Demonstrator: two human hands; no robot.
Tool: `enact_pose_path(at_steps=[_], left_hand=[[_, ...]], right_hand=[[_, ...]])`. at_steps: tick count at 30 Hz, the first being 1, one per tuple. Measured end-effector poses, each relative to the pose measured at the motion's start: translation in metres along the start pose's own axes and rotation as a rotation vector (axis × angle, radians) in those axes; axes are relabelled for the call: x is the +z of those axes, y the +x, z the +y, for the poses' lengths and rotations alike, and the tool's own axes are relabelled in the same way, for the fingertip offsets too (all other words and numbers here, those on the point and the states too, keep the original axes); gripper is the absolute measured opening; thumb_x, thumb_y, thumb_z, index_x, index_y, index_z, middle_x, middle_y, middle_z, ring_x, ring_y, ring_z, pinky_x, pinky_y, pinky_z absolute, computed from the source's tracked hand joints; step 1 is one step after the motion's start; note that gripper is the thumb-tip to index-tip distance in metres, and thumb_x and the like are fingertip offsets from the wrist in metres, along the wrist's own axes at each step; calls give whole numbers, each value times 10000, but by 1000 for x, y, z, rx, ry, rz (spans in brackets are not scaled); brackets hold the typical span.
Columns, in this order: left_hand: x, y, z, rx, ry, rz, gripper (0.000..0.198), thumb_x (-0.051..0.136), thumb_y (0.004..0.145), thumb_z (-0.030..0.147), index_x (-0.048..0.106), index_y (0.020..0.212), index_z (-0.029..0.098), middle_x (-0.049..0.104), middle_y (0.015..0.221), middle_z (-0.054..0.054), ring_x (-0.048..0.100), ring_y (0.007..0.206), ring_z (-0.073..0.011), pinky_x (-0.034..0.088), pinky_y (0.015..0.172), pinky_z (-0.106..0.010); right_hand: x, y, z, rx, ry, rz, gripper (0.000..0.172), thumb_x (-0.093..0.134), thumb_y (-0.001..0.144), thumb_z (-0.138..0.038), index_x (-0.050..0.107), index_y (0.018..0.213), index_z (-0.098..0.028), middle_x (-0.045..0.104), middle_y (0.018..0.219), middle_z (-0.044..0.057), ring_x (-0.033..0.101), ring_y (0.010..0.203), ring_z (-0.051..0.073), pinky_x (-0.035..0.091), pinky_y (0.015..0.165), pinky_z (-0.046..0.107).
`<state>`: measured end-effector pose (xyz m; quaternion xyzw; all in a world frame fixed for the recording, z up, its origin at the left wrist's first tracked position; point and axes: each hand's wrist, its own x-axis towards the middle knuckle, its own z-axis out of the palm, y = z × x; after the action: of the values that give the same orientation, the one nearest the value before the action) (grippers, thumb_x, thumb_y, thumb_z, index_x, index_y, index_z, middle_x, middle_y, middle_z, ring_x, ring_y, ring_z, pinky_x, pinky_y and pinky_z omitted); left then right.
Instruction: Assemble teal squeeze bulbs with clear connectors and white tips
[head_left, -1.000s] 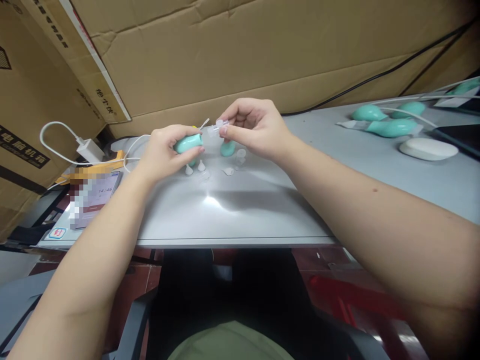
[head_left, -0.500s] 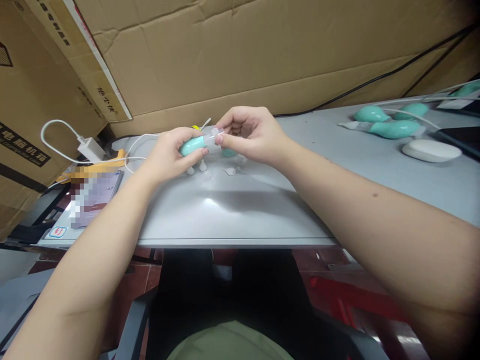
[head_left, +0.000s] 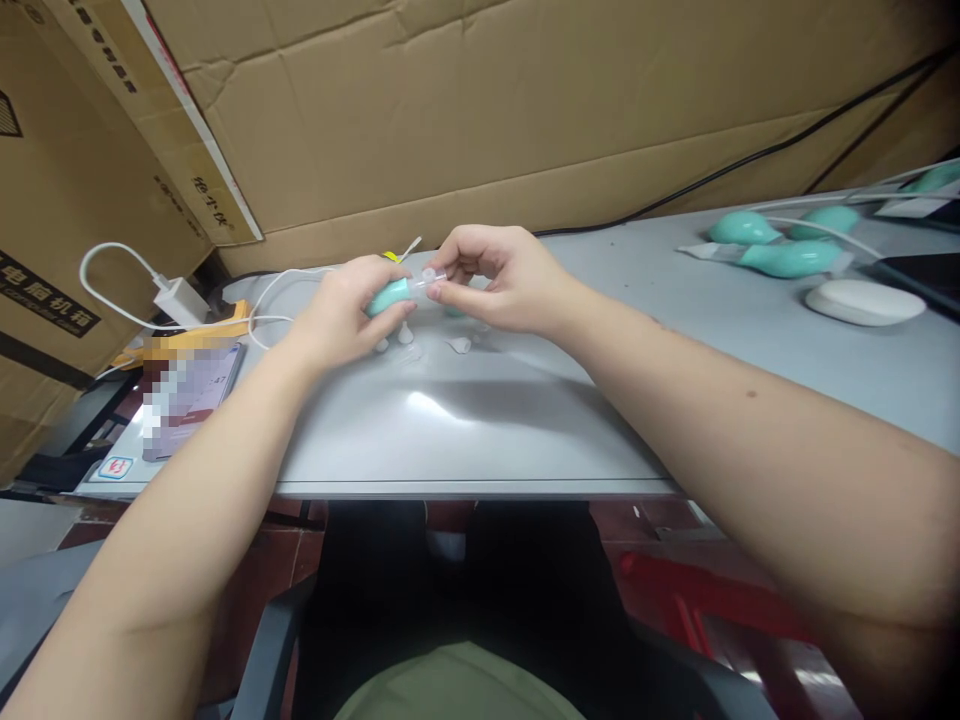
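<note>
My left hand (head_left: 341, 312) is wrapped round the teal bulb of a bulb syringe (head_left: 388, 297), whose clear front end points right. With thumb and fingertips my right hand (head_left: 499, 278) pinches a clear plastic tip (head_left: 430, 277) at that end; whether the tip is fully joined cannot be made out. Beneath the hands, small white nozzle tips lie on the table, one white nozzle (head_left: 406, 333) near my left fingers and another white nozzle (head_left: 459, 345) below my right hand. Part of another teal piece (head_left: 454, 312) shows behind my right fingers.
On the grey table (head_left: 465, 440), several teal bulbs (head_left: 795, 257) lie at the right beside a white oval object (head_left: 866, 301). A phone (head_left: 196, 392), a white charger (head_left: 181, 301) and its cable are at the left. A cardboard wall (head_left: 480, 120) closes off the back.
My right hand has shifted slightly down and left, keeping its pinch on the clear tip. My left hand still holds the bulb, in nearly the same place.
</note>
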<state>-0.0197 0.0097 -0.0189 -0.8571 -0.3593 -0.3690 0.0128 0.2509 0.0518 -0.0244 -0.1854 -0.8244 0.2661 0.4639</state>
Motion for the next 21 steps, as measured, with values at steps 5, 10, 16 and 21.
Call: enact_pose_path(at_steps=[5, 10, 16, 21], left_hand=[[4, 1, -11, 154, 84, -26, 293, 664, 1107, 392, 829, 1264, 207, 852, 1116, -101, 805, 1038, -283, 656, 989, -415], [10, -2, -17, 187, 136, 16, 292, 655, 1162, 396, 797, 1339, 212, 845, 1151, -107, 802, 1078, -291, 658, 1031, -443], [15, -3, -21, 221, 163, 70, 322, 636, 1198, 416, 803, 1369, 201, 858, 1178, -123, 812, 1100, -295, 668, 1032, -460], [16, -3, -22, 244, 120, 109, 357, 632, 1228, 476, 811, 1366, 200, 864, 1158, -120, 817, 1065, -288, 676, 1000, -454]], right_hand=[[-2, -2, 9, -48, -16, -22, 296, 1013, 1015, -475, 830, 1032, -243, 824, 971, 41, 737, 855, 200, 636, 781, 357], [2, -1, 5, -10, 42, 20, 369, 1047, 1003, -538, 812, 1000, -254, 815, 934, 32, 733, 831, 199, 644, 762, 362], [4, -2, 1, 23, 97, 12, 430, 1073, 994, -602, 811, 984, -261, 821, 905, 26, 754, 802, 191, 634, 716, 351], [7, -3, 0, 33, 175, 27, 512, 1092, 971, -677, 801, 979, -256, 836, 911, 38, 778, 805, 189, 653, 724, 347]])
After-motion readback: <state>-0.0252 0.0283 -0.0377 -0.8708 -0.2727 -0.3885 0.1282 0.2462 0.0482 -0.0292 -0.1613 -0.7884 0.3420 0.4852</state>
